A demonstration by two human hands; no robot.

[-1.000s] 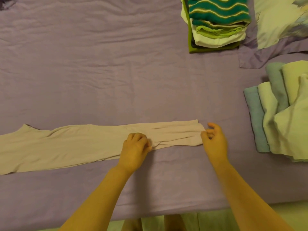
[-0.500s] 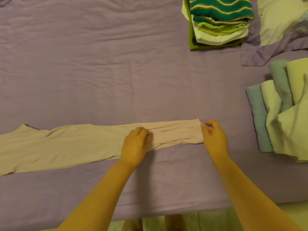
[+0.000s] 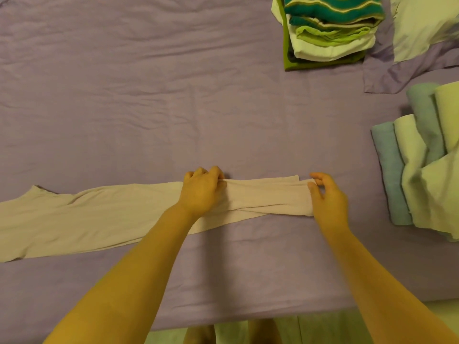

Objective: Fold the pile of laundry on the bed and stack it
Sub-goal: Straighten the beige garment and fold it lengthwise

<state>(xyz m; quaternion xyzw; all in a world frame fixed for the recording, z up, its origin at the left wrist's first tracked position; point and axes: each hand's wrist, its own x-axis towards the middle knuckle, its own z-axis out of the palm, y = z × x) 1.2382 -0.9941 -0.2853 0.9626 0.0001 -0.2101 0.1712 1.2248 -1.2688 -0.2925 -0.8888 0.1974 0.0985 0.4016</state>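
Note:
A long, narrow beige garment [image 3: 99, 214] lies flat across the purple bed sheet [image 3: 149, 95], running from the left edge to the middle. My left hand [image 3: 202, 192] grips the cloth near its far edge, fingers curled over it. My right hand [image 3: 326, 198] pinches the garment's right end between thumb and fingers. That right end lies doubled over on itself. A stack of folded clothes [image 3: 330, 31], with a green striped piece on top, sits at the back right.
Unfolded pale green and blue-grey cloths [image 3: 419, 165] lie heaped at the right edge. A pillow [image 3: 422, 23] with a purple border fills the far right corner. The bed's near edge [image 3: 248, 319] runs along the bottom, with the floor below it.
My left hand has slid from the garment's near edge up to its far edge. The right end of the cloth is now doubled over, and my right hand holds it.

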